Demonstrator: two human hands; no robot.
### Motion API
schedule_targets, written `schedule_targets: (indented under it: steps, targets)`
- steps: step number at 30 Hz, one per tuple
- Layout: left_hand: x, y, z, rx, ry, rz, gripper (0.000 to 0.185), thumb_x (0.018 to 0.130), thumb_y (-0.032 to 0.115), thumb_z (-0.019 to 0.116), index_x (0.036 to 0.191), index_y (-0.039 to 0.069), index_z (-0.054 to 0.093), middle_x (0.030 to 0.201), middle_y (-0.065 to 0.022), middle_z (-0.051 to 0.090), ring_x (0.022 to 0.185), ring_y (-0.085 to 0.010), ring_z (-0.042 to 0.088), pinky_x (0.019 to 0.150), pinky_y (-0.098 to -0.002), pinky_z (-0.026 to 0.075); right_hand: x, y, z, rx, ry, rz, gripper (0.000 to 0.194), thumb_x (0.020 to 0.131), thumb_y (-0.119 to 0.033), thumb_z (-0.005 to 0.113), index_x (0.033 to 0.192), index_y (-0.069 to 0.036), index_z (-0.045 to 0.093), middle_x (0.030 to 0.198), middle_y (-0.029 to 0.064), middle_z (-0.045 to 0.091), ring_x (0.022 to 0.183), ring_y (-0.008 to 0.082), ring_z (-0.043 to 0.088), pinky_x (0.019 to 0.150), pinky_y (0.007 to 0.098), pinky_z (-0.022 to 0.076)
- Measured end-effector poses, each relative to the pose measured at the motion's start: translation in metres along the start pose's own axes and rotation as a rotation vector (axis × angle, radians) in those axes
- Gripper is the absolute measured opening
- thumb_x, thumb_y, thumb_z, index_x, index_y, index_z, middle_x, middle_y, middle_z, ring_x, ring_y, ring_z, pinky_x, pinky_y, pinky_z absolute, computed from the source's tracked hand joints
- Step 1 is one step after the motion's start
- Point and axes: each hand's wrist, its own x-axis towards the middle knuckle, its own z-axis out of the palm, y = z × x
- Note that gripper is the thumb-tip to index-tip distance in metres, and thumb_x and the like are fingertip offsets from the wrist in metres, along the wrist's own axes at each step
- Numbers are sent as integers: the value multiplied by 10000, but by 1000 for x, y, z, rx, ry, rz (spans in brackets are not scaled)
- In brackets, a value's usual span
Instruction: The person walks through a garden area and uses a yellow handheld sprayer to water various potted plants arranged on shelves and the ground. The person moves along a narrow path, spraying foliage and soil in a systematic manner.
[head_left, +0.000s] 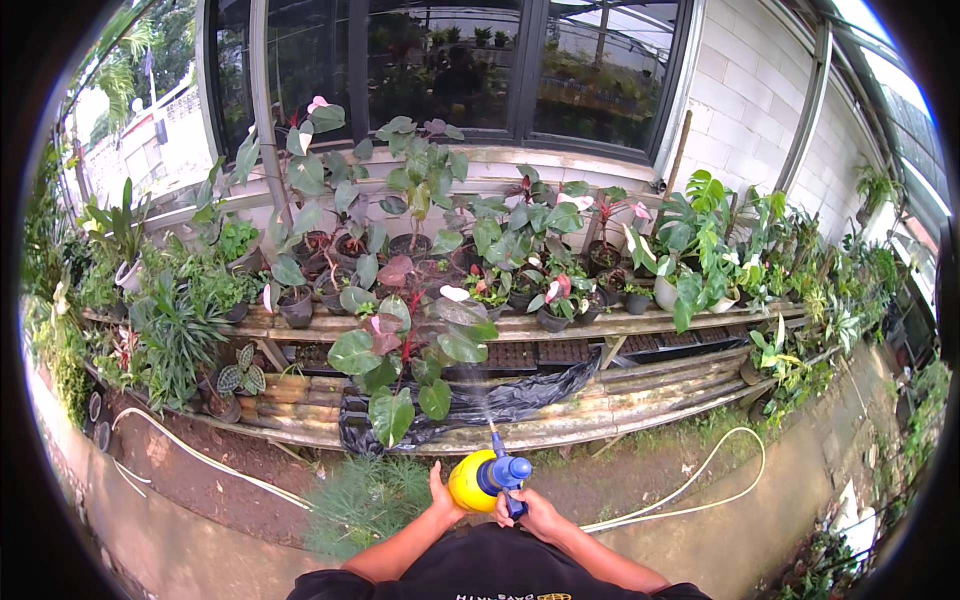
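Note:
A yellow pump pressure sprayer (470, 482) with a blue head and nozzle is held in front of my body. My right hand (531, 513) grips its blue handle. Against the left side of the yellow tank rests my left hand (444, 493), with its thumb pointing up and its lower fingers partly hidden by the tank. A fine spray (477, 397) leaves the nozzle, directed away from me towards the shelves. Just beyond it stands a potted philodendron with broad green leaves (391, 416), red stems and some pink leaves.
Potted plants crowd a tiered wooden bench (517, 324); black plastic sheeting (525, 394) lies over its lower tier. Pale hoses (217, 466) run along the ground on both sides. A feathery green plant (367, 499) grows near my left arm. Behind the bench are dark windows (442, 75).

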Motion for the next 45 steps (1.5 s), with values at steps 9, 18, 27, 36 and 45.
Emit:
schedule_targets:
  steps: [9, 18, 27, 36, 45]
  targets:
    - [-3, -8, -16, -58, -33, 51, 1079, 728, 897, 283, 1445, 104, 433, 1459, -178, 458, 1313, -390, 445, 1069, -613, 318, 9, 0, 34, 13, 240, -5, 412, 970, -379, 497, 756, -32, 563, 708, 85, 553, 731, 201, 519, 763, 333, 388]
    - [12, -11, -18, -137, -13, 5, 1058, 736, 882, 286, 1404, 81, 467, 1351, -201, 539, 1156, -408, 553, 949, -564, 449, 13, -8, 15, 142, 333, -25, 269, 963, -213, 563, 846, 19, 634, 815, 122, 646, 791, 231, 620, 813, 360, 476]
    - [46, -42, -10, -289, -194, 2, 1060, 731, 883, 263, 1423, 101, 444, 1333, -213, 539, 1112, -427, 555, 915, -598, 429, 3, -50, -41, -7, 145, 115, 352, 1010, -290, 466, 911, 8, 627, 913, 145, 668, 914, 244, 628, 888, 367, 448]
    - [60, -68, 32, -207, 53, 162, 1032, 765, 846, 291, 1446, 82, 423, 1458, -205, 452, 1304, -418, 457, 1073, -575, 346, -8, -86, -77, -133, -173, 282, 442, 1028, -347, 397, 996, 10, 656, 1223, 227, 635, 1150, 270, 569, 1030, 384, 387]
    - [68, -92, 60, -241, 103, 194, 1008, 773, 829, 293, 1443, 89, 435, 1468, -204, 438, 1331, -423, 429, 1109, -558, 325, -25, -82, -119, -170, -252, 277, 428, 1024, -359, 397, 899, -35, 648, 1154, 201, 680, 1128, 265, 572, 1035, 387, 365]
